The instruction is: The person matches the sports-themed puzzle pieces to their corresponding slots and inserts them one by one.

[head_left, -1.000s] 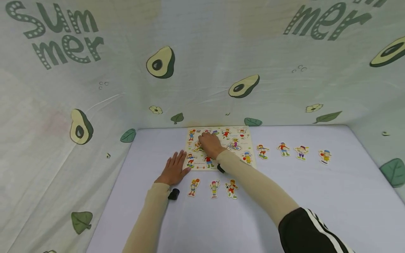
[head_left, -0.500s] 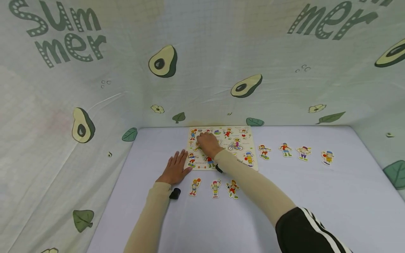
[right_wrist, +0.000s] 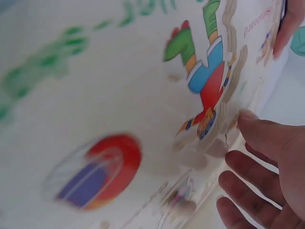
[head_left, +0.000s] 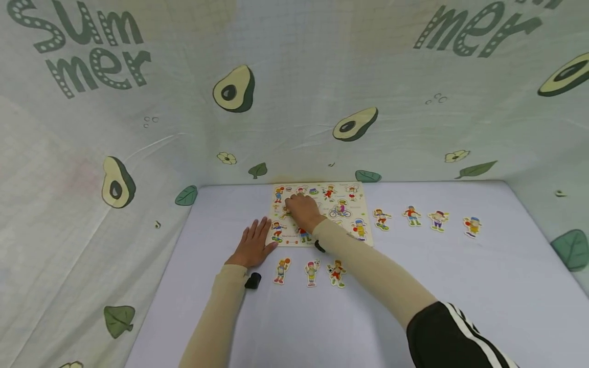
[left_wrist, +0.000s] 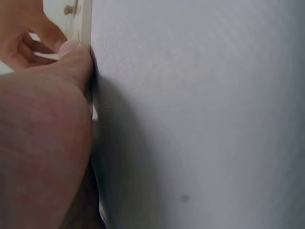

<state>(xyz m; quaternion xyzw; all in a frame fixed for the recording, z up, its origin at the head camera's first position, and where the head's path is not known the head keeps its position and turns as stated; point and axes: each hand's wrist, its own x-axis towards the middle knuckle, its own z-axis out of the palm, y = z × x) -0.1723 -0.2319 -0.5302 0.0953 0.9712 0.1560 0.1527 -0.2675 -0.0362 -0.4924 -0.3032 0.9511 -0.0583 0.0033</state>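
A cream puzzle board (head_left: pixel 322 204) printed with cartoon children playing sports lies at the back of the table. My left hand (head_left: pixel 250 245) rests flat with fingers spread by the board's left edge, its thumb at the front corner. My right hand (head_left: pixel 303 210) reaches over the left part of the board, fingers curled. It seems to pinch a small figure-shaped puzzle piece (head_left: pixel 286 212), mostly hidden beneath it. In the right wrist view, the right hand's thumb and fingertips (right_wrist: pixel 245 117) are close to the board surface, beside a printed child in red and blue (right_wrist: pixel 207 86).
In front of the board lie three loose pieces: a child with a ball (head_left: pixel 282 271), one in a pink cap (head_left: pixel 311 273) and one in red (head_left: pixel 337 274). Several more, including a skateboarder (head_left: pixel 381 219), are spread out to the right. A patterned curtain (head_left: pixel 294 102) rises behind.
The right hand shifts slightly left over the board, and the small figure beneath its fingers is turned a little. The left hand stays in place. The head view sways slightly.
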